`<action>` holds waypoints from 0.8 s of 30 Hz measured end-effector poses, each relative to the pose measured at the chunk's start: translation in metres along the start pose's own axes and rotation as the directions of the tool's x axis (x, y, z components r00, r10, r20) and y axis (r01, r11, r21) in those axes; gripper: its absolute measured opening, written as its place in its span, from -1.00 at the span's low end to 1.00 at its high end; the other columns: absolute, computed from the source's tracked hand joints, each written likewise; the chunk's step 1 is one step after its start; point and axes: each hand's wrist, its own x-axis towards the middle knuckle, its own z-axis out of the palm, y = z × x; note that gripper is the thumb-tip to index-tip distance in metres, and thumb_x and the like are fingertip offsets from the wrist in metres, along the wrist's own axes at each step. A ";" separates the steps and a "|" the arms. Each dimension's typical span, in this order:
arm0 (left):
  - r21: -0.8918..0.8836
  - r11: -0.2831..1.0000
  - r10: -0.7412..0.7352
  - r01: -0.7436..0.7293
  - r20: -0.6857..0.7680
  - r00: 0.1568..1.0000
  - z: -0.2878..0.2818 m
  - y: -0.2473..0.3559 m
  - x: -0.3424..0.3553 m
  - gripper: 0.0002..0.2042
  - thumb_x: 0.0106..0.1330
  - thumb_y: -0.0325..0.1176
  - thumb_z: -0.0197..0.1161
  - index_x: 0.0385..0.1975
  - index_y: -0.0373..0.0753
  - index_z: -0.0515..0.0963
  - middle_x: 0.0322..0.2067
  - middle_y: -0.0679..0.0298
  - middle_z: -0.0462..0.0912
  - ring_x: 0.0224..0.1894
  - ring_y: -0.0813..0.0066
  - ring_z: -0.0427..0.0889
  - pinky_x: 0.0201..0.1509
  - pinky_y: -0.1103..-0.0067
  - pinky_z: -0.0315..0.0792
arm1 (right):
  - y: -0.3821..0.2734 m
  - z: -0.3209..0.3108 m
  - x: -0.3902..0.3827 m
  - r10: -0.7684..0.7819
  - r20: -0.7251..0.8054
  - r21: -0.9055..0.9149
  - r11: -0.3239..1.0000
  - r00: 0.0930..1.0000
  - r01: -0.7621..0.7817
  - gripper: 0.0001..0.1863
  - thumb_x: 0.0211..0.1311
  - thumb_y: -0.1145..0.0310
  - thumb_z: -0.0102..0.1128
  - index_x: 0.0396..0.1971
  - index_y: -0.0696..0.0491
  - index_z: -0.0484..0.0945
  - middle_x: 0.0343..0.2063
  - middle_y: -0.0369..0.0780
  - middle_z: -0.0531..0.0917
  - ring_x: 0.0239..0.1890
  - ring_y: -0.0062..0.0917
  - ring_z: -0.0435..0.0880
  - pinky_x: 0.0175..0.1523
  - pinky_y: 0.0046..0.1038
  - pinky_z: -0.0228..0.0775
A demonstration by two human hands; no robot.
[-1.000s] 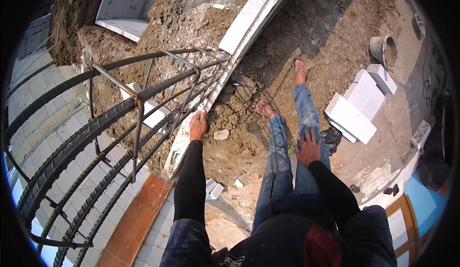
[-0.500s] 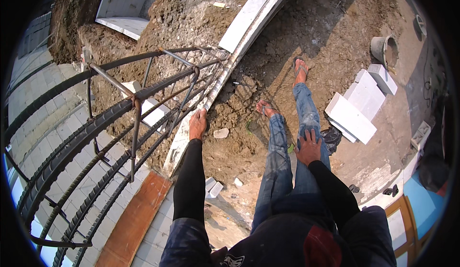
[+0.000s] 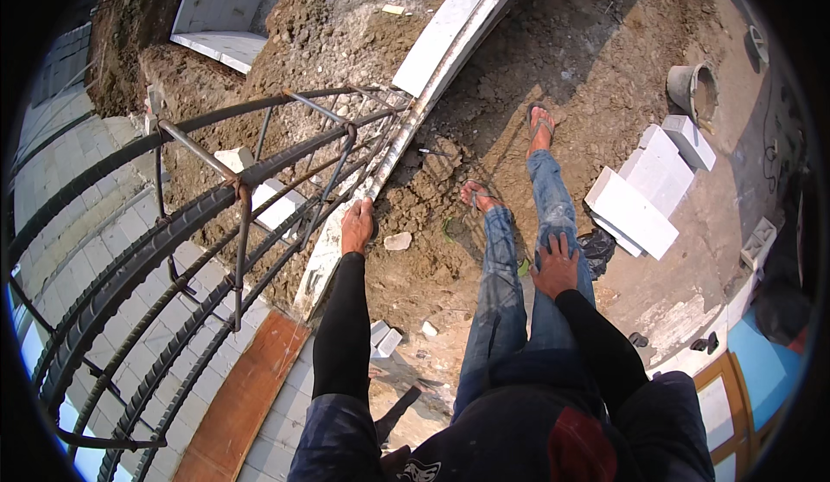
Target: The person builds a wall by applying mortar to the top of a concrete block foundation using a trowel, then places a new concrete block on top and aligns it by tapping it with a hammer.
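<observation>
bright, hard daylight; crisp dark shadows fall across the dirt (image 3: 553, 41). focus is sharp at centre, fisheye bending curves edges, and a black vignette rings the frame.

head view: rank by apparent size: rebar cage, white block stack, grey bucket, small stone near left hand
1. rebar cage, by far the largest, though it also sits nearest the camera.
2. white block stack.
3. grey bucket.
4. small stone, beside the left hand.

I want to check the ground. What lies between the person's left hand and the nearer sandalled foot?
In the head view, a small pale stone lies on brown clumpy soil between the left hand and the nearer foot.
</observation>
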 end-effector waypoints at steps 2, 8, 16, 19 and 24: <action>0.007 1.000 0.002 -0.002 0.004 1.000 0.000 0.003 -0.001 -0.45 0.57 0.10 -0.02 -0.09 -0.34 0.64 -0.09 -0.11 0.70 0.03 -0.11 0.63 0.15 0.20 0.42 | 0.000 0.001 0.000 0.001 -0.007 -0.001 1.000 1.000 -0.001 -0.39 0.30 -0.09 0.26 0.22 -0.02 0.54 0.51 -0.13 0.22 0.62 -0.11 -0.06 0.48 0.28 -0.01; -0.032 0.999 0.035 -0.036 -0.039 0.999 0.006 -0.003 -0.003 -0.47 0.55 0.10 0.01 -0.05 -0.33 0.65 -0.16 -0.11 0.72 -0.05 -0.10 0.67 0.09 0.22 0.46 | -0.001 0.000 -0.001 -0.007 -0.021 0.013 1.000 1.000 0.007 -0.38 0.28 -0.08 0.27 0.22 -0.01 0.53 0.50 -0.14 0.22 0.61 -0.11 -0.05 0.48 0.28 -0.01; -0.039 0.997 0.057 -0.059 -0.068 0.996 0.016 -0.005 -0.004 -0.44 0.57 0.13 0.01 -0.23 -0.38 0.59 -0.43 0.17 0.59 -0.33 0.32 0.53 -0.12 0.38 0.41 | -0.002 -0.001 0.000 -0.006 -0.033 0.021 1.000 0.999 0.006 -0.39 0.26 -0.06 0.29 0.21 -0.03 0.54 0.50 -0.14 0.23 0.61 -0.12 -0.04 0.48 0.28 -0.01; -0.043 0.997 0.062 -0.065 -0.060 0.996 0.015 -0.006 -0.004 -0.44 0.57 0.14 0.01 -0.30 -0.36 0.55 -0.49 0.19 0.53 -0.37 0.33 0.47 -0.17 0.38 0.38 | -0.003 -0.002 0.000 -0.005 -0.028 0.020 1.000 1.000 0.005 -0.39 0.26 -0.06 0.29 0.22 -0.03 0.54 0.50 -0.13 0.23 0.61 -0.12 -0.04 0.48 0.28 -0.02; -0.016 0.999 0.038 -0.038 -0.030 0.999 0.009 0.002 -0.006 -0.42 0.56 0.15 0.01 -0.12 -0.38 0.60 -0.29 0.03 0.64 -0.18 0.14 0.59 -0.01 0.31 0.43 | -0.002 -0.001 0.000 0.005 -0.015 0.009 1.000 1.000 -0.005 -0.39 0.28 -0.07 0.27 0.23 -0.03 0.54 0.50 -0.14 0.22 0.61 -0.12 -0.05 0.49 0.28 -0.02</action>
